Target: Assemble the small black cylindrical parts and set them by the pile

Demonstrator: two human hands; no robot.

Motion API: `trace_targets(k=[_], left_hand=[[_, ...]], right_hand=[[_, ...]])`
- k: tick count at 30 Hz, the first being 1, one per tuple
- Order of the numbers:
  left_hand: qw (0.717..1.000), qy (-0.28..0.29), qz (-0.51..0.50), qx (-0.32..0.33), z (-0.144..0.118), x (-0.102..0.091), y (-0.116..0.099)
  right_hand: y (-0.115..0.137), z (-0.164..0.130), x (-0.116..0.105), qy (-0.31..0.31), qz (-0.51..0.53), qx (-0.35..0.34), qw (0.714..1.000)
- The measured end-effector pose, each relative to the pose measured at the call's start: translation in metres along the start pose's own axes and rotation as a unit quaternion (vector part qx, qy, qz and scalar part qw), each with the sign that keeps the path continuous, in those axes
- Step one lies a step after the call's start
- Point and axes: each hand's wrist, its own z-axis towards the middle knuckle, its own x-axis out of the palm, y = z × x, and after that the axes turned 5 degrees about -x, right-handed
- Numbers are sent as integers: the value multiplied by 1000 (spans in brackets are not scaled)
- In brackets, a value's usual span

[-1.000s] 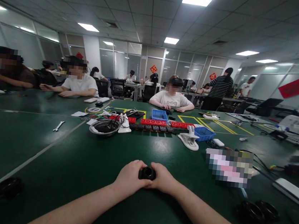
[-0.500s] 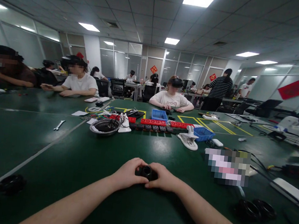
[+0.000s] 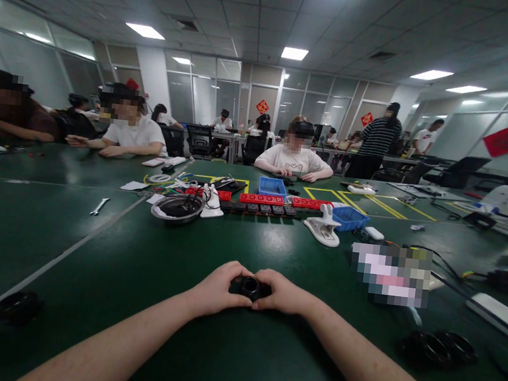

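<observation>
Just ahead of me, over the green table, a black part with a round opening [image 3: 250, 285] sits between my two hands, its opening facing up toward me. My left hand [image 3: 223, 287] curves around its left side, and my right hand [image 3: 282, 293] curves around its right side. Both sets of fingers are closed on it, with the thumb tips meeting at its near edge. The part's underside is hidden, so whether it rests on the table cannot be seen.
Black rings lie at left [image 3: 18, 307] and right [image 3: 429, 350]. Beyond my hands are a metal bowl [image 3: 175, 217], white clamp [image 3: 324, 228], red socket strip [image 3: 262, 199] and blue trays [image 3: 349, 218]. A wrench [image 3: 100, 206] lies left. A person [image 3: 292, 158] sits opposite.
The view has tipped slightly downward, so the table and background sit a little higher in it. My hands stay around the black part, thumbs shifted slightly and showing more of its opening.
</observation>
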Motion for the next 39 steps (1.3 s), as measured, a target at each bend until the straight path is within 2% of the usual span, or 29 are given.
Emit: trace_targets(k=[12,20,24,27,30,34,36,39], left_hand=[[1000,-1,-7,0,2,3,5],[1000,-10,-3,-14,1,2,0],[999,-35,1,-40,2,6,-3],[994,-75,15,-79,4,12,-4],[983,-133,39,-122,5,19,-3],[977,-171,55,-118,7,22,0],[981,-164,42,-98,7,20,1],[991,-113,26,-62,7,12,3]], right_hand=[[0,-1,-1,5,-13,-14,1000],[2,0,1,-17,40,33,999],[-3,1,7,-44,47,75,995],[-3,5,17,-84,-8,116,990],[3,11,28,-138,-108,160,971],[14,14,33,-159,-210,193,945],[17,12,31,-155,-204,180,950],[17,6,22,-150,-144,108,972]])
